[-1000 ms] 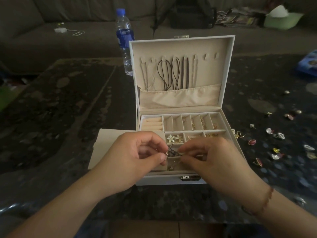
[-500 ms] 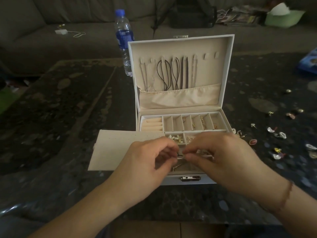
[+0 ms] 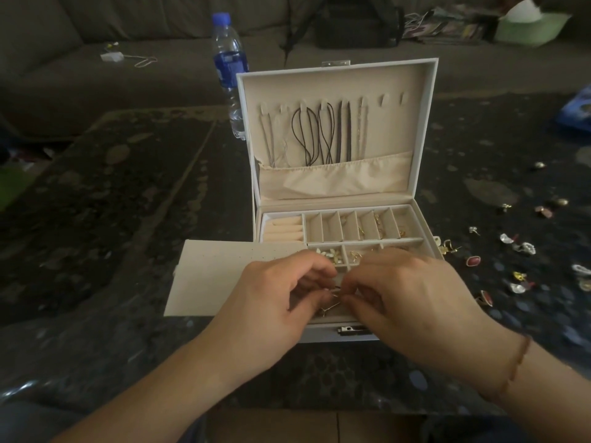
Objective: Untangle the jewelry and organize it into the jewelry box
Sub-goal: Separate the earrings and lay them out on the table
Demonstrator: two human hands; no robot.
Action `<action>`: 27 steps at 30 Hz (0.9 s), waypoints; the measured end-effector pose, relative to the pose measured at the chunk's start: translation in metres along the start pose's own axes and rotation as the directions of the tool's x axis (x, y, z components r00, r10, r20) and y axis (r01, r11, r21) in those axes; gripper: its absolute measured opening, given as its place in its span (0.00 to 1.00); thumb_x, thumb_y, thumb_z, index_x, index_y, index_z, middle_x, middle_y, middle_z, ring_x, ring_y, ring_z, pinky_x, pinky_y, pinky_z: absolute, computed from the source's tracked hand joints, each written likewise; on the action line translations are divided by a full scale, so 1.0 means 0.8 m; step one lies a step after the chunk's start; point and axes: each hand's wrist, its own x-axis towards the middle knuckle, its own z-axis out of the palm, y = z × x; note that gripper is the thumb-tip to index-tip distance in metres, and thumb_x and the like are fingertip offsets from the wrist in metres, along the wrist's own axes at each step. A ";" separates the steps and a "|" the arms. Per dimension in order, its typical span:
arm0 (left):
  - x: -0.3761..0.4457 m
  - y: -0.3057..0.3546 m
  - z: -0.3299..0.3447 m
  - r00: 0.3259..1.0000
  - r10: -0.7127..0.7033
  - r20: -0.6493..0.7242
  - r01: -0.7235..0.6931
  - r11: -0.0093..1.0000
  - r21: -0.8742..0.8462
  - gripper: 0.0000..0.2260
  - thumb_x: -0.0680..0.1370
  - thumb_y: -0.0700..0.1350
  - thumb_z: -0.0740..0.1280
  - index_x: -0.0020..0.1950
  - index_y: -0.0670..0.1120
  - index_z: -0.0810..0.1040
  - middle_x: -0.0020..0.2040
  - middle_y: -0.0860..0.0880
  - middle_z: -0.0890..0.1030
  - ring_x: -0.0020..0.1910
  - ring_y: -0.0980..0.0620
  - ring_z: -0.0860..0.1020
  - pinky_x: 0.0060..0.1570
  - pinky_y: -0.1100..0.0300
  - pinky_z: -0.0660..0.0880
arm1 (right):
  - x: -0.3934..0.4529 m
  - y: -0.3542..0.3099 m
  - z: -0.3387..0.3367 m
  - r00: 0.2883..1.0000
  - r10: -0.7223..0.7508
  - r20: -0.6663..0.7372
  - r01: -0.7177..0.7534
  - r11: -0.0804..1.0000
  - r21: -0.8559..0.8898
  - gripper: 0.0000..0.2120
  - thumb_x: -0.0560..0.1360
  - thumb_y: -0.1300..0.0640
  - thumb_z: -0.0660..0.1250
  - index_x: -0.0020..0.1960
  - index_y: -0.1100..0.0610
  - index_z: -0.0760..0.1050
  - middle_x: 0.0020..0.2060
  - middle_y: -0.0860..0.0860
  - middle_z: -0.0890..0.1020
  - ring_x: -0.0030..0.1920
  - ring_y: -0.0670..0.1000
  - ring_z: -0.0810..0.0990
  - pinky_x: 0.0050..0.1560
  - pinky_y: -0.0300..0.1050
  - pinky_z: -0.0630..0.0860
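Note:
A white jewelry box (image 3: pixel 428 129) stands open on the dark table, lid upright. Several necklaces (image 3: pixel 315 135) hang from hooks inside the lid. Its beige tray (image 3: pixel 348 241) has small compartments, some holding gold and flower-shaped earrings (image 3: pixel 332 254). Over the front of the tray, my left hand (image 3: pixel 271 302) and my right hand (image 3: pixel 412 298) meet fingertip to fingertip and pinch a small tangled metal piece of jewelry (image 3: pixel 332 294) between them. A thin wire of it hangs below the fingers.
A beige earring card (image 3: pixel 217 276) lies left of the box. Several loose earrings (image 3: pixel 518 270) are scattered on the table to the right. A water bottle (image 3: pixel 230 68) stands behind the box's left corner. A sofa with a tissue box (image 3: pixel 531 25) is behind.
Both hands shifted slightly right and toward me over the tray's front, still pinching the small tangled piece. The beige card at the left has become more exposed.

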 end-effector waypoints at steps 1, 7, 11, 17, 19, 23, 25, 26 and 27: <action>-0.001 -0.001 0.000 1.000 0.011 -0.022 -0.011 1.000 0.026 0.12 0.76 0.40 0.72 0.57 0.52 0.80 0.49 0.61 0.82 0.51 0.63 0.81 0.52 0.67 0.79 | 0.000 -0.001 0.000 1.000 0.012 0.010 -0.012 1.000 0.011 0.08 0.71 0.46 0.61 0.38 0.44 0.78 0.31 0.40 0.74 0.32 0.42 0.73 0.27 0.36 0.66; -0.001 -0.004 -0.002 0.991 0.050 -0.128 -0.034 0.992 0.125 0.17 0.78 0.34 0.66 0.63 0.50 0.78 0.54 0.58 0.80 0.57 0.62 0.78 0.58 0.71 0.73 | 0.008 -0.004 -0.005 0.990 0.078 0.120 -0.089 0.992 0.093 0.06 0.75 0.45 0.64 0.42 0.41 0.77 0.28 0.39 0.72 0.31 0.39 0.71 0.30 0.30 0.59; -0.002 -0.002 0.000 0.992 0.058 -0.111 -0.043 0.990 0.131 0.17 0.78 0.33 0.66 0.63 0.50 0.78 0.54 0.59 0.79 0.58 0.63 0.77 0.58 0.74 0.71 | 0.017 -0.004 0.001 0.974 0.130 0.186 -0.159 0.976 0.147 0.07 0.75 0.43 0.66 0.45 0.42 0.82 0.29 0.39 0.76 0.33 0.39 0.75 0.32 0.31 0.67; -0.003 -0.005 -0.002 0.993 0.067 -0.096 -0.053 0.989 0.139 0.17 0.77 0.31 0.66 0.60 0.49 0.79 0.55 0.59 0.79 0.59 0.63 0.76 0.58 0.74 0.71 | 0.018 0.001 -0.004 0.972 0.150 0.179 -0.176 0.974 0.142 0.07 0.75 0.46 0.65 0.48 0.40 0.83 0.32 0.37 0.77 0.36 0.40 0.75 0.40 0.37 0.74; -0.005 -0.007 -0.002 0.991 0.098 -0.092 -0.082 0.983 0.163 0.13 0.77 0.32 0.66 0.56 0.47 0.80 0.54 0.56 0.79 0.59 0.60 0.76 0.59 0.72 0.71 | 0.015 0.008 -0.010 0.973 0.161 0.168 -0.185 0.973 0.137 0.09 0.74 0.49 0.64 0.47 0.40 0.83 0.31 0.37 0.77 0.36 0.40 0.74 0.39 0.37 0.74; -0.013 -0.009 0.001 0.986 0.168 -0.010 -0.154 0.927 0.343 0.09 0.76 0.47 0.66 0.54 0.49 0.80 0.58 0.55 0.78 0.61 0.58 0.75 0.60 0.63 0.74 | 0.012 0.021 -0.021 0.968 0.197 0.157 -0.219 0.965 0.143 0.11 0.72 0.55 0.65 0.45 0.41 0.83 0.28 0.36 0.77 0.34 0.37 0.75 0.36 0.35 0.71; -0.015 -0.010 0.001 0.983 0.167 0.075 -0.183 0.878 0.443 0.15 0.75 0.57 0.67 0.55 0.51 0.80 0.59 0.55 0.78 0.62 0.56 0.74 0.62 0.57 0.72 | 0.010 0.028 -0.025 0.968 0.212 0.136 -0.232 0.959 0.160 0.11 0.72 0.56 0.65 0.43 0.41 0.83 0.28 0.30 0.76 0.34 0.35 0.76 0.32 0.33 0.66; -0.016 -0.009 0.001 0.981 0.160 0.108 -0.192 0.859 0.475 0.16 0.74 0.61 0.67 0.55 0.52 0.80 0.60 0.55 0.77 0.62 0.55 0.73 0.62 0.57 0.71 | 0.008 0.033 -0.027 0.967 0.225 0.118 -0.244 0.953 0.180 0.11 0.72 0.56 0.66 0.42 0.42 0.83 0.28 0.32 0.76 0.33 0.36 0.76 0.31 0.33 0.66; -0.016 -0.008 0.001 0.979 0.159 0.131 -0.204 0.844 0.496 0.17 0.73 0.62 0.67 0.54 0.53 0.80 0.60 0.55 0.77 0.62 0.55 0.73 0.62 0.57 0.70 | 0.006 0.038 -0.031 0.966 0.242 0.089 -0.256 0.943 0.213 0.10 0.72 0.56 0.66 0.41 0.42 0.83 0.27 0.36 0.78 0.31 0.39 0.76 0.30 0.35 0.68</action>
